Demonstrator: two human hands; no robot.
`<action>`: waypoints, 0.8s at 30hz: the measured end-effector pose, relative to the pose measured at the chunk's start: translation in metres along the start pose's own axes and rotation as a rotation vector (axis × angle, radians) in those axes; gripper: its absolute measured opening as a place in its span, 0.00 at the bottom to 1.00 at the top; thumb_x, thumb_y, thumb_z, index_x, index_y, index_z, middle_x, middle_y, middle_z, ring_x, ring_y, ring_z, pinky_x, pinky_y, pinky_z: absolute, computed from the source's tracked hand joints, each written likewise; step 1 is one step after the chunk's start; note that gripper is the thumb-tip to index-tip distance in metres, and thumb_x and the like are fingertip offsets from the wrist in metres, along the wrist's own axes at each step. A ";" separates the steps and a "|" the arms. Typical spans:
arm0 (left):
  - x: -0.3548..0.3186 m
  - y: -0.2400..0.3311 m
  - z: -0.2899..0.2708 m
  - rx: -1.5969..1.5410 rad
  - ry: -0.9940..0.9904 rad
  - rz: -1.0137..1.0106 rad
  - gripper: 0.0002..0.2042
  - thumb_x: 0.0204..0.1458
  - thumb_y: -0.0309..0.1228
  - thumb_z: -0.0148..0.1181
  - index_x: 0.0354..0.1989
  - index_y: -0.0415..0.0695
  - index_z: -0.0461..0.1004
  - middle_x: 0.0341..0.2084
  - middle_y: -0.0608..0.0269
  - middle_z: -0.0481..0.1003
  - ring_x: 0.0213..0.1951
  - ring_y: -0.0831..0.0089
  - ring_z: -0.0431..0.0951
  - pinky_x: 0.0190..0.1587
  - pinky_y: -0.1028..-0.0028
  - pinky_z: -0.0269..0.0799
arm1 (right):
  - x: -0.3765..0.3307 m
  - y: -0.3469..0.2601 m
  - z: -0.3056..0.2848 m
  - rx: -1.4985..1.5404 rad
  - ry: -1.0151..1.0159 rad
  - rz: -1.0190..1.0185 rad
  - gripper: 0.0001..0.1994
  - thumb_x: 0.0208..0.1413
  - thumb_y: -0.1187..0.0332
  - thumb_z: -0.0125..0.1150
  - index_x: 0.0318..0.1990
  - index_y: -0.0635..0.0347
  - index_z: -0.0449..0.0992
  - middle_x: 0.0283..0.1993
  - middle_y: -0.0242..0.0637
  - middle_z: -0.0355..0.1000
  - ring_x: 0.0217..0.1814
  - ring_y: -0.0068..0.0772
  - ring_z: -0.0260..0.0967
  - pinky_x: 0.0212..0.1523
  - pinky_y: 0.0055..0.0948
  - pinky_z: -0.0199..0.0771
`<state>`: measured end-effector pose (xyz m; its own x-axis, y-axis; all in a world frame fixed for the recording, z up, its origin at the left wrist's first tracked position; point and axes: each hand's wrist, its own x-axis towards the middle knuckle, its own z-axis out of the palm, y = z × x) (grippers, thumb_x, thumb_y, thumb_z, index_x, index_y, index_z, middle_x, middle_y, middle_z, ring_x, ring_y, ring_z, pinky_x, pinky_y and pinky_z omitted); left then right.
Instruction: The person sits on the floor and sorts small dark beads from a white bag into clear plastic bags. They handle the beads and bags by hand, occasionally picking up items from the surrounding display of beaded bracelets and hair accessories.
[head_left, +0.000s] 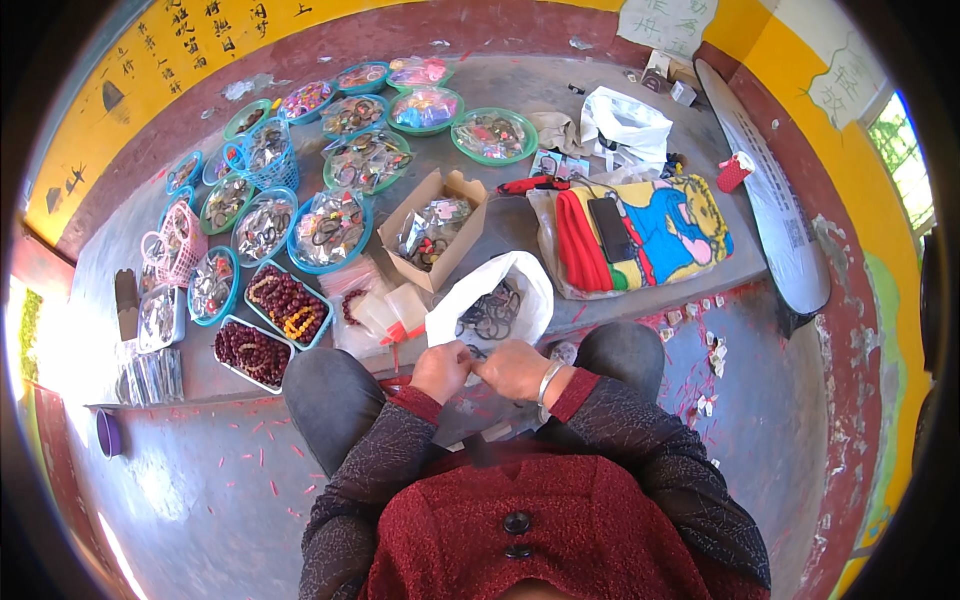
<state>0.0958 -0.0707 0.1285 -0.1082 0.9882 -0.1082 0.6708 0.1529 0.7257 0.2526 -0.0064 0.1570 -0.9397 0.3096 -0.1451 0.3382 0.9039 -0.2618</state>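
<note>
My left hand (441,371) and my right hand (516,370) meet over my lap, fingers closed and nearly touching. Between the fingertips is something small and dark, too small to name. Just beyond them a white plastic bag (536,283) stands with its mouth rolled wide, holding a tangle of dark, thin bands or cords (492,312). A silver bangle (549,378) circles my right wrist. Left of the bag lie small clear packets (393,312) with red edges and a dark beaded bracelet (351,306).
Beyond the bag stands an open cardboard box (463,187) of packaged trinkets. Several round baskets (367,236) of small goods cover the platform's left side, with two trays of bead bracelets (323,331) nearer. At right, a phone (610,230) rests on a folded colourful blanket (672,232).
</note>
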 end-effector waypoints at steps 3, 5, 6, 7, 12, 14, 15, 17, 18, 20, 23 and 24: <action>-0.001 -0.004 0.004 0.016 0.022 0.045 0.06 0.39 0.29 0.60 0.25 0.41 0.74 0.20 0.53 0.74 0.25 0.59 0.76 0.29 0.66 0.70 | -0.001 -0.002 0.004 -0.011 -0.025 -0.006 0.07 0.46 0.68 0.48 0.29 0.55 0.74 0.20 0.42 0.70 0.25 0.46 0.70 0.24 0.43 0.66; -0.001 -0.006 0.005 -0.051 0.005 0.041 0.05 0.40 0.29 0.60 0.25 0.41 0.74 0.20 0.54 0.74 0.25 0.59 0.76 0.29 0.66 0.70 | -0.002 -0.001 0.004 -0.028 -0.074 -0.022 0.07 0.46 0.69 0.48 0.28 0.56 0.74 0.20 0.42 0.70 0.25 0.46 0.70 0.24 0.43 0.67; -0.001 -0.006 0.005 -0.043 0.036 0.044 0.06 0.40 0.29 0.60 0.25 0.41 0.74 0.20 0.54 0.74 0.25 0.59 0.76 0.29 0.66 0.70 | -0.002 -0.002 0.004 -0.013 -0.058 -0.008 0.07 0.46 0.69 0.48 0.27 0.56 0.74 0.20 0.43 0.70 0.25 0.47 0.70 0.24 0.43 0.67; -0.002 -0.006 0.006 -0.035 0.066 0.047 0.06 0.40 0.29 0.59 0.24 0.41 0.74 0.19 0.54 0.74 0.25 0.59 0.76 0.29 0.67 0.70 | -0.002 -0.004 0.003 0.002 -0.042 0.006 0.07 0.46 0.69 0.48 0.26 0.57 0.74 0.20 0.43 0.70 0.25 0.47 0.70 0.24 0.43 0.67; -0.002 0.008 0.000 -0.042 0.073 -0.027 0.08 0.43 0.32 0.57 0.26 0.41 0.74 0.23 0.52 0.75 0.27 0.57 0.76 0.32 0.64 0.71 | -0.003 -0.003 0.004 0.031 0.049 0.051 0.07 0.45 0.70 0.48 0.23 0.59 0.73 0.20 0.44 0.70 0.24 0.47 0.70 0.24 0.42 0.68; -0.002 0.009 0.001 -0.092 0.090 -0.043 0.09 0.44 0.33 0.57 0.29 0.40 0.75 0.23 0.53 0.75 0.25 0.61 0.77 0.30 0.67 0.72 | -0.002 -0.005 0.006 0.044 0.130 0.083 0.07 0.45 0.70 0.48 0.22 0.60 0.72 0.19 0.45 0.70 0.24 0.47 0.70 0.24 0.42 0.68; -0.003 0.010 0.001 -0.212 0.103 -0.076 0.09 0.45 0.31 0.58 0.29 0.38 0.75 0.22 0.55 0.75 0.25 0.65 0.76 0.29 0.69 0.71 | -0.002 -0.007 0.005 0.064 0.167 0.103 0.07 0.45 0.70 0.48 0.22 0.60 0.72 0.19 0.45 0.70 0.24 0.47 0.70 0.24 0.41 0.68; -0.004 0.012 0.003 -0.452 0.125 -0.144 0.08 0.45 0.29 0.58 0.30 0.36 0.75 0.20 0.60 0.75 0.24 0.75 0.76 0.28 0.75 0.71 | -0.003 -0.011 -0.001 0.105 0.243 0.144 0.07 0.44 0.70 0.48 0.22 0.60 0.72 0.19 0.45 0.70 0.24 0.46 0.71 0.24 0.41 0.69; -0.004 0.015 0.001 -0.577 0.070 -0.257 0.08 0.46 0.27 0.57 0.32 0.33 0.75 0.22 0.62 0.76 0.26 0.80 0.75 0.29 0.78 0.71 | -0.003 -0.012 -0.002 0.114 0.251 0.157 0.07 0.44 0.70 0.48 0.22 0.60 0.73 0.20 0.45 0.71 0.25 0.46 0.71 0.25 0.40 0.69; -0.002 0.002 0.008 -0.583 0.094 -0.207 0.08 0.47 0.27 0.56 0.33 0.34 0.75 0.22 0.61 0.76 0.25 0.78 0.75 0.29 0.78 0.71 | -0.003 -0.014 -0.005 0.131 0.268 0.182 0.08 0.44 0.70 0.49 0.22 0.58 0.74 0.22 0.44 0.72 0.26 0.45 0.72 0.28 0.40 0.70; -0.002 0.007 0.008 -0.498 0.128 -0.128 0.08 0.47 0.27 0.55 0.33 0.35 0.76 0.22 0.62 0.76 0.26 0.77 0.76 0.29 0.79 0.70 | -0.001 -0.008 0.006 0.059 0.203 0.133 0.07 0.45 0.70 0.49 0.25 0.59 0.74 0.22 0.43 0.72 0.26 0.43 0.72 0.27 0.39 0.70; -0.004 0.009 0.004 -0.453 0.150 -0.101 0.08 0.48 0.27 0.55 0.33 0.35 0.76 0.22 0.62 0.76 0.27 0.77 0.76 0.30 0.79 0.70 | 0.000 -0.011 0.004 0.029 0.175 0.099 0.07 0.45 0.70 0.49 0.27 0.58 0.74 0.22 0.42 0.72 0.26 0.43 0.72 0.27 0.39 0.70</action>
<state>0.1056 -0.0728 0.1327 -0.2829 0.9518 -0.1185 0.2680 0.1970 0.9431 0.2494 -0.0179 0.1565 -0.8954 0.4452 -0.0040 0.4281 0.8584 -0.2826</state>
